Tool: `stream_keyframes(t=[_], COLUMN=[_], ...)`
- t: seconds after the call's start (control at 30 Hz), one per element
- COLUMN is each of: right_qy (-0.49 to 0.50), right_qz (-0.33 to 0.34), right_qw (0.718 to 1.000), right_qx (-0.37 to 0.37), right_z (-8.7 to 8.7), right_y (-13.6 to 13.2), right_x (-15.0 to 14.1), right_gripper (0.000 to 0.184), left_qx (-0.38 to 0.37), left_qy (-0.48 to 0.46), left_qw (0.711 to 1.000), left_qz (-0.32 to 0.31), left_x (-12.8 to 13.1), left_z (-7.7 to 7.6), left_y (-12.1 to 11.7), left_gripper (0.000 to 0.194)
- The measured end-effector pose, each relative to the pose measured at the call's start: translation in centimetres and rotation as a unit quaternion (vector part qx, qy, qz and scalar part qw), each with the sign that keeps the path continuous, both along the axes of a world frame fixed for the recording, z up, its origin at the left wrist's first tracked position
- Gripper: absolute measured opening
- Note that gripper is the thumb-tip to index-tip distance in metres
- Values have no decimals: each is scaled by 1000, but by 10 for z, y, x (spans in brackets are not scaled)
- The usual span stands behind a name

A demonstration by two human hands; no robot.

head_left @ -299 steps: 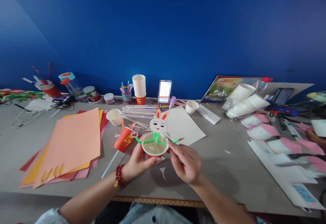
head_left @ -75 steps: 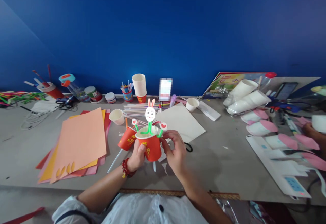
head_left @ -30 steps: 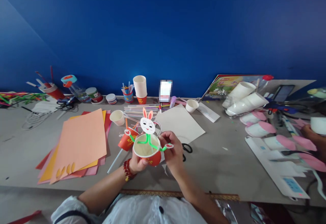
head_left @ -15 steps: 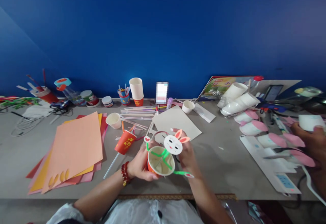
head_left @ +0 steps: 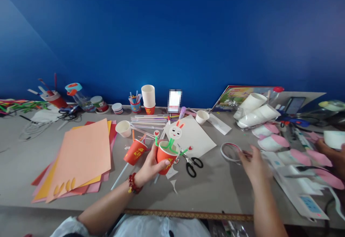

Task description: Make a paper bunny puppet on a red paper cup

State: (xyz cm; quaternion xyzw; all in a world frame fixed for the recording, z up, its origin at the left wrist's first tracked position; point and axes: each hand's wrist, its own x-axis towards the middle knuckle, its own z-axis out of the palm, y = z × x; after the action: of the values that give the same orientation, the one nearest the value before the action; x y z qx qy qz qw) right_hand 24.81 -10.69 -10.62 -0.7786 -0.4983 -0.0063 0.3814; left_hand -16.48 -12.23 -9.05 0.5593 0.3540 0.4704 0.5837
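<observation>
A red paper cup (head_left: 137, 153) tilts on the surface (head_left: 215, 183), right of the stacked colored paper (head_left: 83, 154). Beside it, the left hand (head_left: 153, 164), its grip closed around the rabbit cup (head_left: 164, 162), holds it above the surface, near black-handled scissors (head_left: 192, 165). The right hand's (head_left: 249, 158) grip, partly curled, meets a tape roll's (head_left: 230, 153) edge; whether it grasps it is unclear.

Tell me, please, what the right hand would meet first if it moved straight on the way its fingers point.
Most likely the pale ring, by the fingertips of the right hand; blur hides whether they touch.
</observation>
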Motion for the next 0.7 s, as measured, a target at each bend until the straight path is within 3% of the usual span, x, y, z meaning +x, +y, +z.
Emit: stream_keyframes(t=[0.07, 0.13, 0.2, 0.27, 0.33, 0.4, 0.5, 0.7], right_qy=[-90, -58, 69, 213, 314, 362, 393, 443], right_qz=[-47, 15, 122, 259, 378, 438, 461, 443], right_qw=[994, 990, 974, 930, 867, 823, 796, 778], right_qx=[49, 131, 179, 148, 78, 29, 4, -36], right_z=[9, 23, 40, 56, 70, 77, 77, 67], right_y=[-5, -11, -17, -20, -21, -18, -12, -8], right_x=[-19, -55, -100, -147, -186, -215, -236, -244], right_gripper=[54, 37, 24, 15, 12, 12, 10, 10], left_qx=[37, 68, 93, 117, 141, 166, 194, 226], left_qy=[49, 96, 125, 151, 182, 214, 254, 306], left_qw=[998, 992, 987, 981, 973, 962, 947, 922], left_qz=[29, 46, 43, 39, 37, 35, 40, 74], left_x=[1, 1, 1, 1, 1, 0, -2, -2], left_z=[2, 4, 6, 7, 7, 4, 2, 4], left_y=[1, 1, 1, 0, -1, -1, -2, -1], left_gripper=[58, 54, 54, 54, 54, 57, 61, 56])
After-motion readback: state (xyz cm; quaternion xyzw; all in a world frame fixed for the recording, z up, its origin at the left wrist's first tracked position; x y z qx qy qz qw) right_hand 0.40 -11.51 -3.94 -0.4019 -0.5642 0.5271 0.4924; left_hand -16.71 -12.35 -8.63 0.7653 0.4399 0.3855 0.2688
